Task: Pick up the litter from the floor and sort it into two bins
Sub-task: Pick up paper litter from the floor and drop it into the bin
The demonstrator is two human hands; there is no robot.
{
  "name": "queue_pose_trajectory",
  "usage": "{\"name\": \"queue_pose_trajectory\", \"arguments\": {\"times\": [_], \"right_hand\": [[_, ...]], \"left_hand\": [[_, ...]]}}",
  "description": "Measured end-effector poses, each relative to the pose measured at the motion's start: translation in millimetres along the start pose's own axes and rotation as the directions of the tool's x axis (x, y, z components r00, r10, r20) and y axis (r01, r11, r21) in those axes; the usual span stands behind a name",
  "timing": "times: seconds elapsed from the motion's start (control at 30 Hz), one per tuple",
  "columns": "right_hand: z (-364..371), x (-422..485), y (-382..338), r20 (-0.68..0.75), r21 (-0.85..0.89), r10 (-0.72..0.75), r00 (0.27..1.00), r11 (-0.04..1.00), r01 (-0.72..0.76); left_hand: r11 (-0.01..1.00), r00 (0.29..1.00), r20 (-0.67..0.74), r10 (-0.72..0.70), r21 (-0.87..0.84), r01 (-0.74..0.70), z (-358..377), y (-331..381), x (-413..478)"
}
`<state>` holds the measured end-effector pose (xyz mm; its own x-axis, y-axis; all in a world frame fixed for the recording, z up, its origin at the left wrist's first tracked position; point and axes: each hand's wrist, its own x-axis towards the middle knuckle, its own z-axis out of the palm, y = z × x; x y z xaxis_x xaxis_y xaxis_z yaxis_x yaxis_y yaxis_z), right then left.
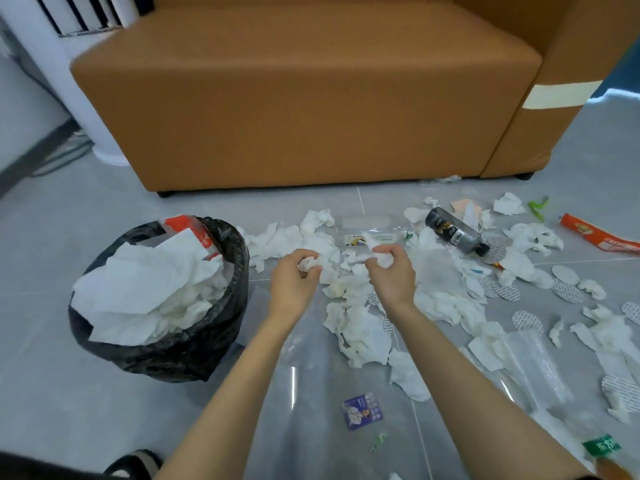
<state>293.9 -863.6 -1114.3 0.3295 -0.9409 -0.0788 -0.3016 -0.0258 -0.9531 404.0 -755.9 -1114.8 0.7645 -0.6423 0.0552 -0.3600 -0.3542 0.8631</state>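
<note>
Nearest us: grey tiled floor (69, 410), a dark sandal (138, 464) at the bottom edge, and a green-labelled packet (602, 446) at bottom right. A clear plastic sheet (311, 386) lies flat under our forearms with a small purple wrapper (362, 410) on it. Further out, our left hand (294, 275) has its fingers curled tight round a tissue wad (309, 263). Our right hand (391, 271) is likewise clenched on a second tissue clump (384, 259). Both hands are over the litter pile, near each other but not touching. The bin (173, 355), black-lined, sits left of the left hand, heaped with white paper above the rim. Loose tissues (363, 334) spread across the floor from centre to right, mixed with round foil seals (568, 292). Beyond the hands are a dark bottle (457, 235) on its side and an orange wrapper (595, 233) at far right. At the back are a tan sofa (294, 116), with a pale tape strip (561, 95) on its arm, and a white column unit (86, 98) at far left.
</note>
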Motion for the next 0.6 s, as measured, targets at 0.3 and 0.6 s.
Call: {"name": "queue_pose_trajectory", "arguments": {"times": [0.3,0.6], "right_hand": [[107,-42,-98,0.452,0.104,-0.056,0.890,0.994,0.010],[175,-91,-116,0.680,-0.072,-0.034,0.732,0.991,0.112]], "left_hand": [[0.996,0.916,-0.400,0.026,0.087,0.010,-129,-1,-2],[0.957,0.900,-0.428,0.077,0.286,0.055,-197,-42,-27]]}}
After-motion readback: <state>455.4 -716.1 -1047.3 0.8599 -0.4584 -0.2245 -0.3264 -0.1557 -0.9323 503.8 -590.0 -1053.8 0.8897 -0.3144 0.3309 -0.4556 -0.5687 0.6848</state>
